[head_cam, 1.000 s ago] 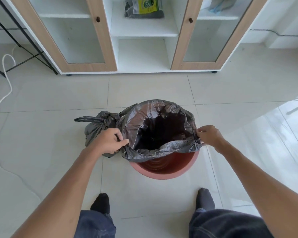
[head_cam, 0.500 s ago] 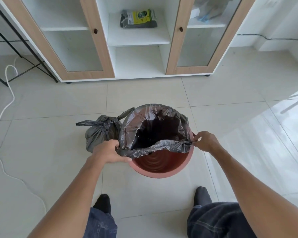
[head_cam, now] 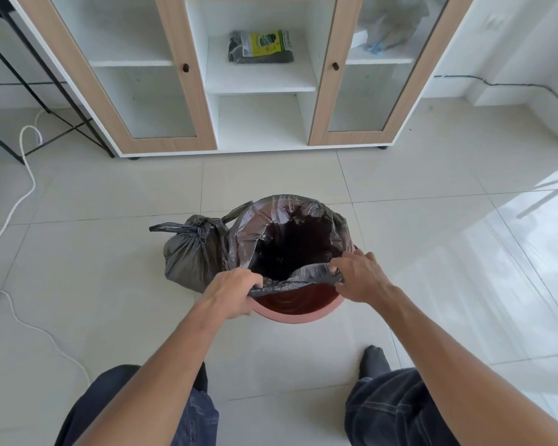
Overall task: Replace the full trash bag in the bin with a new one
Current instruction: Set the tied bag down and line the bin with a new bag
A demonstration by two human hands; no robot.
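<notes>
Over bin point(head_cam: 295, 313) | both hands pinch new bag point(head_cam: 290, 220) near edge | arms outstretched

Cabinet point(head_cam: 194, 91), white cable point(head_cam: 23, 201), tiled floor point(head_cam: 432, 188)

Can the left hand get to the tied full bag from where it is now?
Probably yes. The tied full bag sits on the floor against the bin, just beyond the left hand, nothing between; but that hand now grips the new bag.
</notes>
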